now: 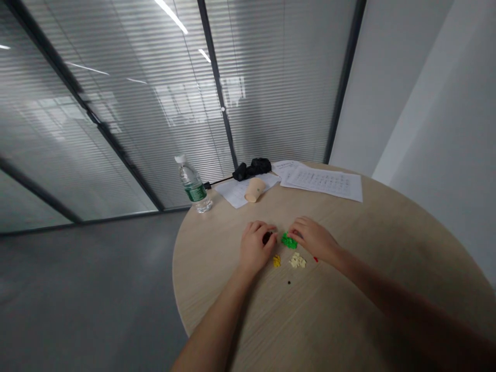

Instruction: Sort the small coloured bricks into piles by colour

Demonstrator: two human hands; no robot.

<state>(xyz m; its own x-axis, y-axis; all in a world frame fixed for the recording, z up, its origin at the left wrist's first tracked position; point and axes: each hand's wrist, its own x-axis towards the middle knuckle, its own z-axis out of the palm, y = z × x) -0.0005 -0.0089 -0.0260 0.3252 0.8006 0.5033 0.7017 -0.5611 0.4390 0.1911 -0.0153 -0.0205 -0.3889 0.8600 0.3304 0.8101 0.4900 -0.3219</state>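
My left hand (256,246) rests curled on the round wood-grain table (209,268), with a small dark piece (267,237) pinched at its fingertips. A bright green cluster of plastic bricks (289,241) lies between my hands. My right hand (313,238) lies low with its fingers reaching toward that cluster, and its fingertips are at or against the cluster's right end. Below them lie small yellow bricks (276,261), pale cream bricks (297,261), a tiny red piece (315,259) and a tiny black piece (289,282).
At the far side of the table stand a water bottle (194,186) and a beige cup (254,189) on its side. Printed papers (321,182) and a black folded item (251,168) with a cable lie there too. Glass walls with blinds stand beyond the table.
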